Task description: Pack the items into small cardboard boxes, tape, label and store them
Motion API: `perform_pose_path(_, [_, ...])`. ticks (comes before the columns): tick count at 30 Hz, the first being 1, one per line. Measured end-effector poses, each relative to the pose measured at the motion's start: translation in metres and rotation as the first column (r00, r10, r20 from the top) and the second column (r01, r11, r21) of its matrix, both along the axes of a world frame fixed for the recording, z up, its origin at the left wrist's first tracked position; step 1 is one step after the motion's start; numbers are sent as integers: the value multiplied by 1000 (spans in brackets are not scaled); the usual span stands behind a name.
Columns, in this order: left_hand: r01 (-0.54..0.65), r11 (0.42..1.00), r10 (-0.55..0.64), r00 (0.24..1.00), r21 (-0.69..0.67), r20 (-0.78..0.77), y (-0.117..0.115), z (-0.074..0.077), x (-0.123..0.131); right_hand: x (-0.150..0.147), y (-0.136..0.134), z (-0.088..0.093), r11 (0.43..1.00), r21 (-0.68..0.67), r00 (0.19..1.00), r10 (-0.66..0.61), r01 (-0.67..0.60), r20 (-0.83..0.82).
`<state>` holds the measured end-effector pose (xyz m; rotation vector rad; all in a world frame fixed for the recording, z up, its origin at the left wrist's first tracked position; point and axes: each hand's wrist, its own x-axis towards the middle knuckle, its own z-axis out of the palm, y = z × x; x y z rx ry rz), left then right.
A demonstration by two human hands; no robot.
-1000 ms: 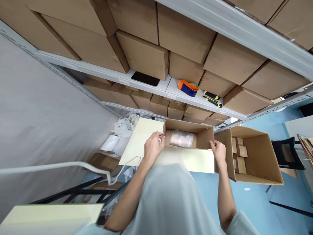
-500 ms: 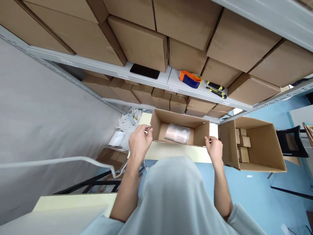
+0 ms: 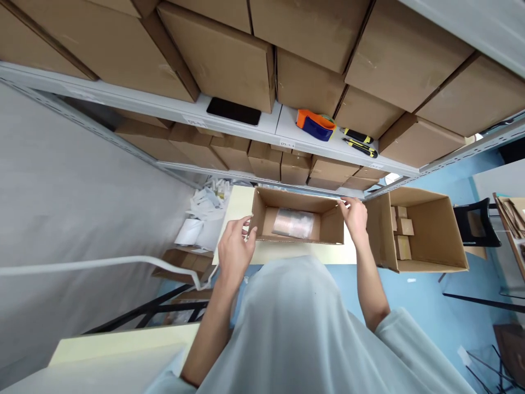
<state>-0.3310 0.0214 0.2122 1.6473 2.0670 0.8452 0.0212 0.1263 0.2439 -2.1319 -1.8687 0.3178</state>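
Observation:
An open cardboard box (image 3: 298, 198) stands on the pale yellow table (image 3: 238, 203), and a clear plastic packet (image 3: 293, 223) lies on its bottom. At the box's left end is my left hand (image 3: 237, 249), its fingers apart and curved near the wall, not wrapped round it. My right hand (image 3: 355, 218) is at the far right corner, with thumb and fingertips closed on the box's edge.
Shelves with many boxes rise behind the table. On one shelf lie a black flat object (image 3: 233, 111), an orange and blue tape dispenser (image 3: 315, 125) and yellow-black cutters (image 3: 360, 143). A large open box (image 3: 437, 232) with small boxes stands right.
My right hand has moved from the near right corner to the far right corner of the box. The fingers of my left hand have spread. The view has shifted slightly.

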Motion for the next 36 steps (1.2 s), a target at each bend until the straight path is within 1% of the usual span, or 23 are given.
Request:
perform_pose_path(4, [76,997,-76,996,14,36,-7,3,-2,-2,29,0,999,-40,999,30,-31,-14])
perform_pose_path(6, [97,995,-97,993,7,62,-8,3,-5,-5,36,-1,997,-67,998,22,-26,-55])
perform_pose_path(8, [111,994,-110,990,-9,84,-5,3,-7,-8,38,-5,995,-99,989,-2,-12,-145])
perform_pose_path(10, [145,989,-142,985,-18,100,-1,1,-7,-13,36,-12,990,-139,959,-43,4,-279])
perform_pose_path(12, [234,971,-228,966,-44,122,3,-3,-4,-18,32,-20,986,-169,914,-77,9,-398])
perform_pose_path(14, [336,935,-321,938,-114,132,6,-7,2,-22,28,-28,984,-181,886,-87,4,-456])
perform_pose_path(15, [365,918,-348,929,-158,125,7,-8,5,-24,26,-30,983,-181,879,-86,-1,-470])
perform_pose_path(18, [369,889,-365,929,-270,68,9,-9,10,-24,23,-34,978,-205,853,-88,-22,-515])
perform_pose_path(21, [384,857,-396,917,-342,37,14,-7,9,-19,19,-33,967,-245,807,-91,-68,-583])
perform_pose_path(24, [396,845,-421,907,-360,8,23,-8,5,-13,12,-35,955,-268,770,-76,-126,-634])
perform_pose_path(26, [400,843,-432,902,-360,-7,32,-12,3,-8,6,-38,949,-275,755,-65,-156,-653])
perform_pose_path(28, [380,853,-406,914,-358,3,40,-19,5,-1,-2,-42,942,-272,742,-38,-197,-669])
perform_pose_path(29, [347,871,-367,930,-348,9,45,-24,7,3,-7,-43,937,-267,738,-16,-224,-674])
perform_pose_path(31, [226,929,-235,972,-293,4,52,-35,15,11,-17,-46,934,-244,749,37,-261,-661])
perform_pose_path(33, [57,982,-61,998,-179,-18,57,-47,27,17,-27,-48,945,-217,801,70,-244,-595])
perform_pose_path(35, [-86,996,85,996,-39,-6,60,-59,36,21,-37,-49,964,-194,864,64,-184,-499])
perform_pose_path(36, [-128,992,127,992,17,19,61,-64,39,22,-41,-50,970,-184,886,57,-158,-461])
